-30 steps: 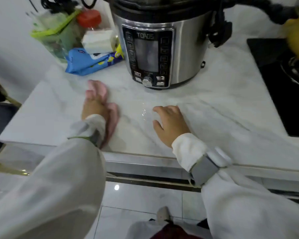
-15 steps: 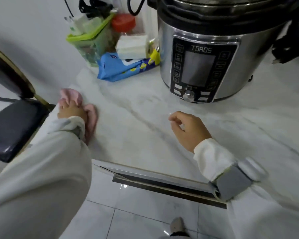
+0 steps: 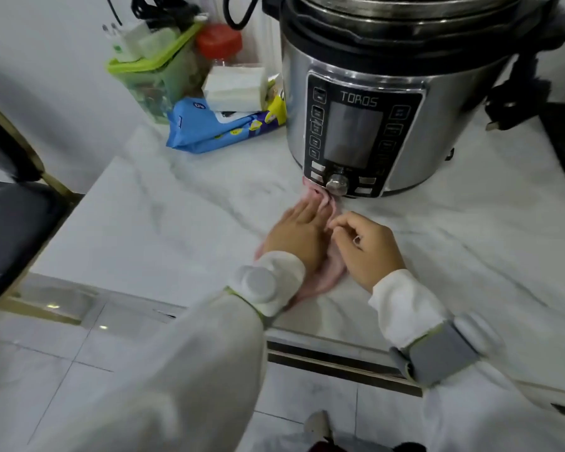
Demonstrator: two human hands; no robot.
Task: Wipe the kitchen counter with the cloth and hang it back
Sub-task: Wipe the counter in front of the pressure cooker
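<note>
Head view: cloth (image 3: 330, 275) mostly hidden under left hand (image 3: 294, 243); pink edges visible beyond fingertips and by wrist. Far tip bunched, touching cooker (image 3: 366, 102) base below knob. Long axis running from near counter (image 3: 177, 223) edge toward cooker. Left hand flat, fingers spread, pressing cloth down. Right hand (image 3: 369, 247) just beside, fingers curled, pinching cloth fold at thumb and forefinger; contact partly hard to make out. Cooker top cut off. Blue packet (image 3: 209, 132) behind, well apart.

Pink cloth (image 3: 331, 272) lies crumpled on the white marble counter (image 3: 177, 223).
</note>
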